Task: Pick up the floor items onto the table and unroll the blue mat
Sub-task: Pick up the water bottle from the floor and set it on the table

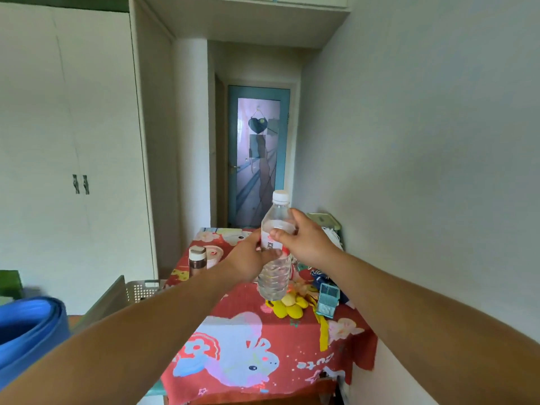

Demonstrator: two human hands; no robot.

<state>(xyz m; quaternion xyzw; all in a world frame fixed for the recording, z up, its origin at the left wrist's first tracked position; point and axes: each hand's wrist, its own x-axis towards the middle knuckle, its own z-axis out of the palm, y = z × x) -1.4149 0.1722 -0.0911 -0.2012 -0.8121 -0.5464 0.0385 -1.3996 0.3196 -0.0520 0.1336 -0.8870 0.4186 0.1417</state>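
A clear plastic water bottle (274, 276) with a white cap is held upright above the table (239, 361), which wears a red cartoon-print cloth. My left hand (248, 261) grips the bottle's middle from the left. My right hand (306, 241) wraps its labelled upper part from the right. The rolled blue mat (29, 331) shows at the lower left edge, still rolled, apart from both hands.
On the table lie a yellow plush toy (289, 306), a small teal box (327, 301), a brown tumbler (197, 260) and dark blue cloth items near the wall. A white perforated basket (143, 290) stands left of the table. White wardrobe doors fill the left.
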